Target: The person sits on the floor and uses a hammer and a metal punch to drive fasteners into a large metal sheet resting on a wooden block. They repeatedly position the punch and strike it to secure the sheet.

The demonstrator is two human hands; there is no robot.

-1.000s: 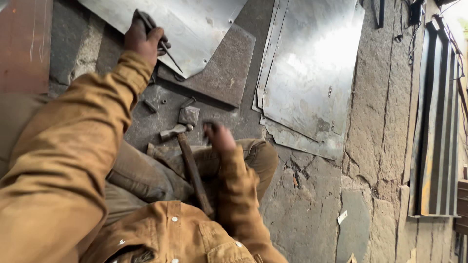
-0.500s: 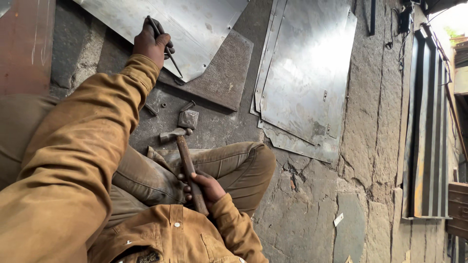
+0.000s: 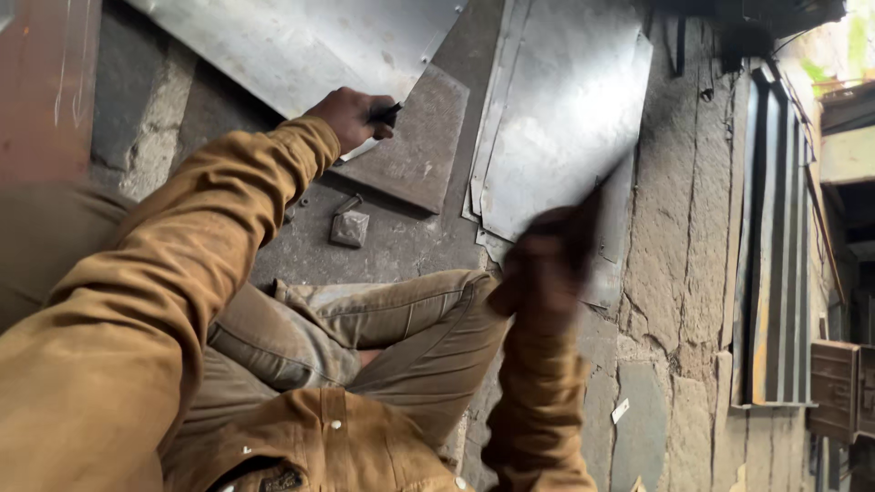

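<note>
Over the metal sheet [image 3: 556, 137], right hand [image 3: 542, 264] blurred — grip unreadable.

A stack of grey sheet-metal panels [image 3: 561, 137] lies on the stone-slab floor [image 3: 674, 228], just beside a flat, dark, rusty square steel plate [image 3: 410, 146]. A small grey metal block [image 3: 349, 229] sits on the floor near that plate's lower edge. Farther off stands a dark corrugated metal sheet [image 3: 775, 246], with brown wooden crates [image 3: 838, 387] at its end.
</note>
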